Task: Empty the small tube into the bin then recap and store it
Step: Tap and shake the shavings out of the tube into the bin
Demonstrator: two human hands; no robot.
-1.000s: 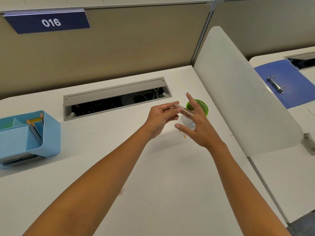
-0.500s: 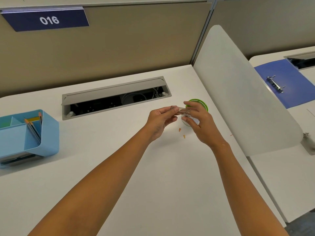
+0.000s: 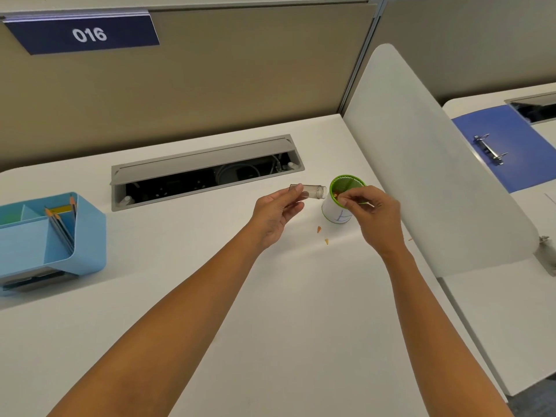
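Pinching tube (image 3: 308,191) sideways: left hand (image 3: 275,216) | right hand (image 3: 373,213) fingers pinched over bin (image 3: 343,200)

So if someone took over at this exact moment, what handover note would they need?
Left hand: holds the small clear tube on its side, open mouth toward the bin, no cap on it.
Right hand: fingers pinched over the rim of the green mesh bin; whether they hold the cap cannot be told.
Bin stands on the desk by the white divider. Two orange scraps lie on the desk beside it.
Done: tube uncapped, looks empty.
Left: bin the stray scraps, recap, store the tube, perhaps in the blue organizer.
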